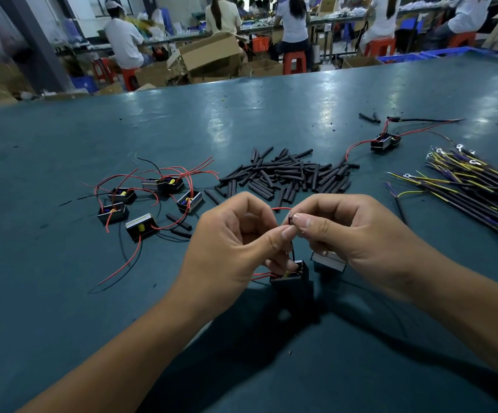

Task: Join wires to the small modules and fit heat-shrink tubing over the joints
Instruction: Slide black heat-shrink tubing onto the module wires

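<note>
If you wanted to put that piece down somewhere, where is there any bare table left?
Bare green table lies at the near left, below the cluster of modules, and across the far side beyond the heat-shrink tubing pile. The middle band is crowded: modules left, tubing centre, the wire bundle right. Both hands, left hand and right hand, fill the near centre.

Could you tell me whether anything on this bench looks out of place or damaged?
Nothing looks damaged. A few heat-shrink pieces lie apart from the main tubing pile, beside one lone module on the table. Both hands, left and right, pinch the wire ends normally.
</note>
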Demonstrator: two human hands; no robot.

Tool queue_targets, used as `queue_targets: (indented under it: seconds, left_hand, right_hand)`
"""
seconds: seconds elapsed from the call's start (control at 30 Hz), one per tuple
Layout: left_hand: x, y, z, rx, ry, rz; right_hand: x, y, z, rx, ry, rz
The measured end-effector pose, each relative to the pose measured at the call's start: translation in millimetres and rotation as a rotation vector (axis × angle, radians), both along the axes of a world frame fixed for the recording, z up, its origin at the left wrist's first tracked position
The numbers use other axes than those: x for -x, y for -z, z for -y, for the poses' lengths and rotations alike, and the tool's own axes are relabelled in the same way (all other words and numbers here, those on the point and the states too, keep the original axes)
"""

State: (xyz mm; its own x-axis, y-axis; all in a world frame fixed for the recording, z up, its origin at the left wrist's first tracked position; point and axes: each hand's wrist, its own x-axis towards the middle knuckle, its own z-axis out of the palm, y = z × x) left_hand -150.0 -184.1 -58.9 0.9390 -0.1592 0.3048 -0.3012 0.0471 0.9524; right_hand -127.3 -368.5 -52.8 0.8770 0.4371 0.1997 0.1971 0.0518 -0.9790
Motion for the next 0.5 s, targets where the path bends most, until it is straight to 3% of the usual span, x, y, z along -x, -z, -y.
queue_targets:
  seconds: [0.1, 0.3, 0.5]
  left_hand:
    - [-1, 0, -3, -0.089, -0.03, 0.091]
    - [-2, -2, -6, -0.483, -0.135, 0.484]
    - [-1, -9, -12, -0.61, -0.176, 0.556]
  right_hand:
    - [0, 0, -1, -0.003, -0.023, -0.052]
    - [0, 3, -2, 0.039, -0.092, -0.064]
    - [3, 0, -2, 0.057, -0.101, 0.049]
